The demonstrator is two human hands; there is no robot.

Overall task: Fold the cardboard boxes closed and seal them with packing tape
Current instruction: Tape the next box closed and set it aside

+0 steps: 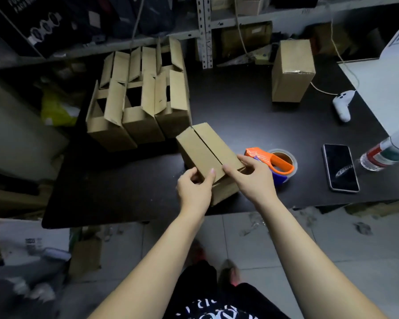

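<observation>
A small brown cardboard box [206,149] sits near the front edge of the flat black table [240,111]. Its two long top flaps are folded down. They meet in the middle, with a thin dark line between them. The box is turned a bit, so one corner points at the person.

The left hand [194,187] grasps the near left corner of the box. Its thumb lies on top of the flap and its fingers curl round the side. The right hand [251,178] pinches the near right corner, with the thumb on one side and the fingers on the top edge. Both hands hold the box.

Just behind the right hand lies an orange tape holder with a roll of clear packing tape [275,162]. It rests flat on the table, just beside the box.

Farther back on the left stands a bunch of open brown cardboard boxes [138,107], packed close together with their flaps sticking up. One tall closed brown box [290,72] stands alone at the back right, well apart from the others.

On the right side of the table lies a black phone [340,168], screen up. Near it is a clear plastic bottle with a red label [380,156]. A white game controller [342,104] lies farther back, with a cord running from it.
</observation>
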